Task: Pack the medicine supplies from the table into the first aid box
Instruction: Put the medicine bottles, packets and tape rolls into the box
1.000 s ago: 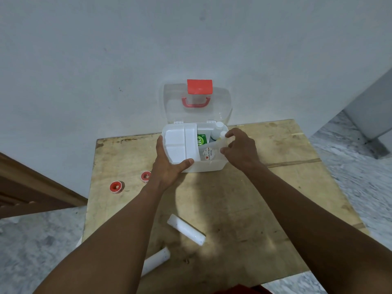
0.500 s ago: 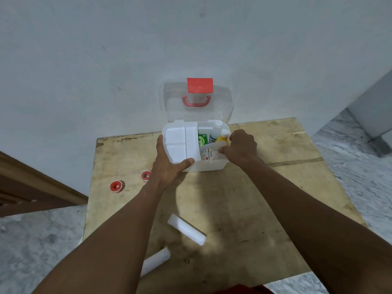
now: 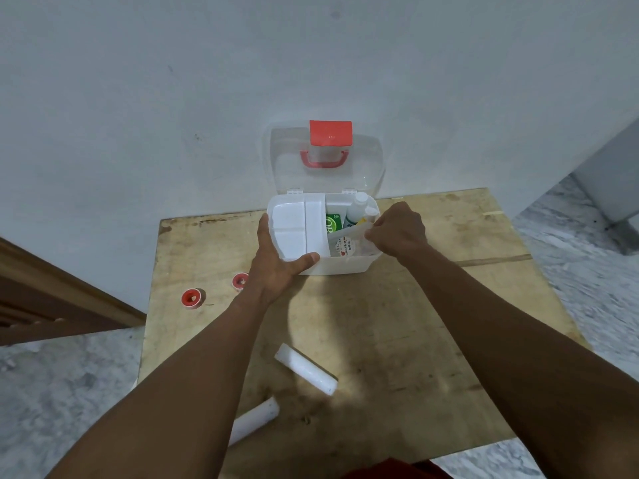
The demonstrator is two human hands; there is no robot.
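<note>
While left hand clamps the first aid box | right hand pinches clear packet | I'd tuck it low — beside the bottles.

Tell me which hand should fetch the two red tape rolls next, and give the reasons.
Left. The left hand grips the white first aid box at its left end, right beside the two red tape rolls on the wooden table. The right hand is pinching a clear packet inside the box.
</note>
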